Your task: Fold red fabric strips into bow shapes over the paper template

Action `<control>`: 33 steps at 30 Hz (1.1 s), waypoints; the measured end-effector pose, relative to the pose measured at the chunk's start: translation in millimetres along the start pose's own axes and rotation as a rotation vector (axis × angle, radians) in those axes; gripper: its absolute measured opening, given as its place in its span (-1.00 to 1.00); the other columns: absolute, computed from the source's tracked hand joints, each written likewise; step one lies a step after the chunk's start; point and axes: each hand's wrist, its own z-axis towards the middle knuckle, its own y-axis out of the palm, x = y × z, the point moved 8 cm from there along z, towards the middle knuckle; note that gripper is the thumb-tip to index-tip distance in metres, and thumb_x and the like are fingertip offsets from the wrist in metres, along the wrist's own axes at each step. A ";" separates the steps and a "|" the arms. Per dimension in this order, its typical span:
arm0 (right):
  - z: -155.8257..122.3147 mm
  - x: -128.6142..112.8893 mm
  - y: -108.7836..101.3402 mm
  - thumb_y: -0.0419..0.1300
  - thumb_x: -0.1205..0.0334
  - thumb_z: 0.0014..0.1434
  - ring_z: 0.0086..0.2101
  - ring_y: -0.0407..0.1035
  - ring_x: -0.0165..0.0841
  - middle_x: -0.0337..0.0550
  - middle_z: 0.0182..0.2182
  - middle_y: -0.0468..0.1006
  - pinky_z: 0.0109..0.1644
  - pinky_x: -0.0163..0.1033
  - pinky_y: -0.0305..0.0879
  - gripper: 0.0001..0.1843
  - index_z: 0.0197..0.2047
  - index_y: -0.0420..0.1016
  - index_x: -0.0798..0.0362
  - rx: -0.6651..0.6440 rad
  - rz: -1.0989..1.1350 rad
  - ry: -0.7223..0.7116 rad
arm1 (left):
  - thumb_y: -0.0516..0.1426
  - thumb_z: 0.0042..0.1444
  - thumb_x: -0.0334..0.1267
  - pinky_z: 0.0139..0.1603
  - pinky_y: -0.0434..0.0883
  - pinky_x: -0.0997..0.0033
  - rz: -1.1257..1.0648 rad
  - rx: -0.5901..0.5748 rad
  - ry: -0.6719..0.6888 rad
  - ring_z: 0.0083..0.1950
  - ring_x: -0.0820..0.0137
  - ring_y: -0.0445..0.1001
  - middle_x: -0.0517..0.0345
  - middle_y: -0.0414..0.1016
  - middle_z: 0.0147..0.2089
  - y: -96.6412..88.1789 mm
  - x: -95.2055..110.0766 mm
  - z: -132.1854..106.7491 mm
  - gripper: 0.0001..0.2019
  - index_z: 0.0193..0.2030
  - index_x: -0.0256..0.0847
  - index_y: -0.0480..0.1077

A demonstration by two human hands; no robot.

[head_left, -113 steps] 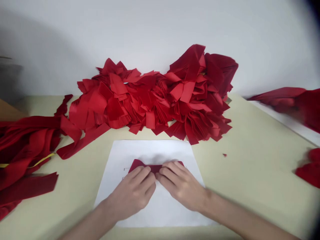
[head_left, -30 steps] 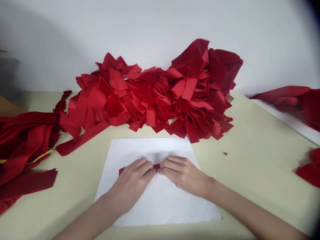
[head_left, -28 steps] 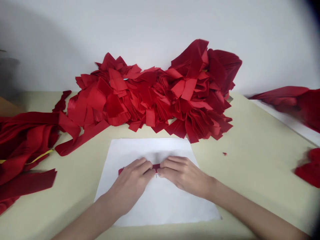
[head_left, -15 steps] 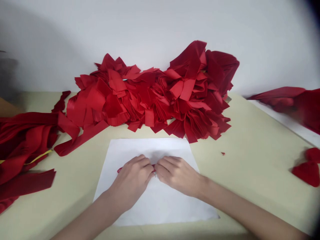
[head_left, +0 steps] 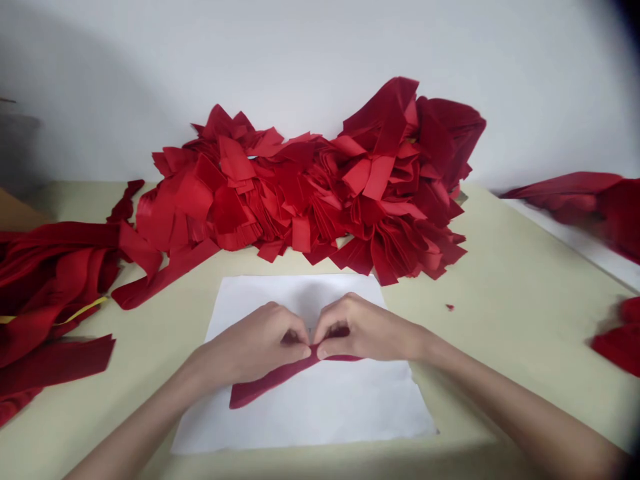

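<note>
A narrow folded strip of red cloth (head_left: pixel 260 387) is lifted above a white sheet of paper (head_left: pixel 320 413) on the table. My left hand (head_left: pixel 260 341) and my right hand (head_left: pixel 357 328) meet at the strip's middle, both curled and pinching it between thumb and fingers. The strip's left end droops toward the paper; only a short bit of its right end shows under my right hand.
A big heap of cut red cloth pieces (head_left: pixel 315 193) lies behind the paper against the white wall. Long red cloth strips (head_left: pixel 50 287) with a yellow band lie at the left. More red cloth (head_left: pixel 590 200) sits at the right on the pale green table (head_left: pixel 520 313).
My hands were pressing the strip flat on the paper; now both have curled, pinched its middle and raised it, so its left end hangs down toward me.
</note>
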 end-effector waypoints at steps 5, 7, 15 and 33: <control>5.6 15.7 4.6 0.20 0.24 0.01 -0.48 0.31 -0.63 -0.27 -0.46 0.53 -0.37 -0.49 0.15 -0.85 -0.34 0.55 0.08 0.036 0.127 0.125 | -0.05 0.07 -0.41 -0.52 0.03 0.43 0.152 0.104 -0.027 -0.55 0.52 0.11 0.27 0.18 -0.60 2.8 -1.3 4.5 -0.75 -0.62 -0.25 0.20; 5.3 14.4 4.1 0.17 0.29 0.02 -0.48 0.30 -0.63 -0.28 -0.45 0.53 -0.36 -0.47 0.14 -0.87 -0.37 0.55 0.08 0.097 0.046 0.114 | -0.05 0.11 -0.41 -0.48 0.09 0.42 0.232 0.144 -0.008 -0.49 0.47 0.20 0.21 0.28 -0.53 7.0 -0.1 5.0 -0.74 -0.60 -0.25 0.22; -3.1 -1.6 4.6 0.13 0.31 0.08 -0.39 0.27 -0.60 -0.31 -0.42 0.50 -0.28 -0.45 0.10 -0.89 -0.39 0.50 0.06 0.226 -0.270 -0.015 | -0.07 0.26 -0.36 -0.24 0.30 0.31 0.310 0.189 0.105 -0.27 0.35 0.34 0.14 0.39 -0.34 16.3 4.4 -5.0 -0.78 -0.37 -0.24 0.33; -38.8 -25.6 31.6 0.06 0.41 0.16 -0.22 0.20 -0.47 -0.26 -0.39 0.41 -0.14 -0.30 0.06 -0.89 -0.41 0.31 0.11 0.527 -0.896 -0.613 | -0.02 0.05 -0.57 -0.31 0.28 0.20 1.020 0.441 0.447 -0.36 0.27 0.29 0.02 0.32 -0.39 54.0 40.5 -35.1 -0.84 -0.37 -0.34 0.35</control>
